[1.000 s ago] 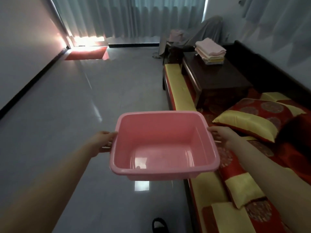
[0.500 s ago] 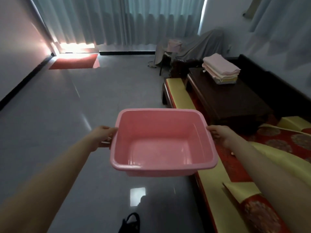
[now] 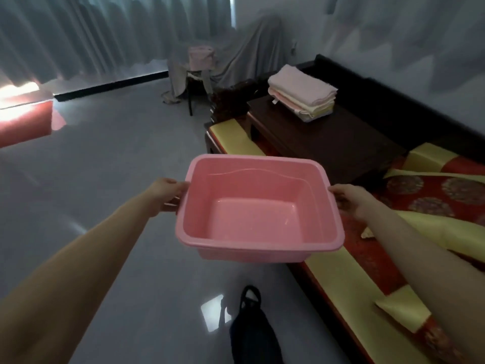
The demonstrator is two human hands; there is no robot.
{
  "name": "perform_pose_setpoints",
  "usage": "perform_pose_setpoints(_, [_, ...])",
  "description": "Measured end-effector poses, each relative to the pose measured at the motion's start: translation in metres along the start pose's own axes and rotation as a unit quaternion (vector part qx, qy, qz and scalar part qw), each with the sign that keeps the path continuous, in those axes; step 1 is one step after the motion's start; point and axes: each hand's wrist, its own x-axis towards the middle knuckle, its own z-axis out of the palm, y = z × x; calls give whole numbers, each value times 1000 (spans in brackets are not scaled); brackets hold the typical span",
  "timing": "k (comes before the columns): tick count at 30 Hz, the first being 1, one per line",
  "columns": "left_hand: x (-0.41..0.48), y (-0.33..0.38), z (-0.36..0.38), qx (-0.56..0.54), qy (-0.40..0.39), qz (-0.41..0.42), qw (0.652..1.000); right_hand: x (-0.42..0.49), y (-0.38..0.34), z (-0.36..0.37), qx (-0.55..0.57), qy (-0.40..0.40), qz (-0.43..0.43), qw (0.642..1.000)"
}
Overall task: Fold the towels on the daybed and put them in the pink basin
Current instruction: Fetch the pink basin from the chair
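- Pink basin [image 3: 249, 252]: rectangular and held in the air at frame centre, above the floor [image 3: 110, 166] and the left edge of the daybed [image 3: 338, 274].
- Orientation: the opening faces up and the inner bottom is in full view. The long axis runs from 9 o'clock to 3 o'clock, with the short ends at the hands.
- Left hand [image 3: 164, 195]: grips the rim at the 9 o'clock end, with the fingers [image 3: 178, 185] curled over the rim.
- Right hand [image 3: 350, 199]: grips the rim at the 3 o'clock end, with the fingers [image 3: 338, 191] curled round the rim.
- Towels [image 3: 301, 94]: a folded stack with a pink towel on top and pale yellow ones beneath. It lies at 1 o'clock from the basin, well apart from it, on the dark wooden counter [image 3: 328, 145] that stands on the daybed.
- Labels: a small white tag [image 3: 274, 101] at the stack's left edge is too small to read.
- Black shoe [image 3: 253, 329]: on the floor at 6 o'clock from the basin.
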Motion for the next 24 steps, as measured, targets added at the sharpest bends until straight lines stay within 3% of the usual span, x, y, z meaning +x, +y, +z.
perform_pose_setpoints(5, [127, 97, 35, 51, -61, 32, 996, 81, -53, -21, 58, 72, 17, 996])
perform_pose_setpoints(14, [277, 237, 108, 92, -165, 100, 977, 156, -120, -47, 139, 200, 52, 968])
perform_pose_setpoints(24, [405, 359, 218, 166, -326, 166, 916, 205, -141, -64, 195, 368, 100, 904])
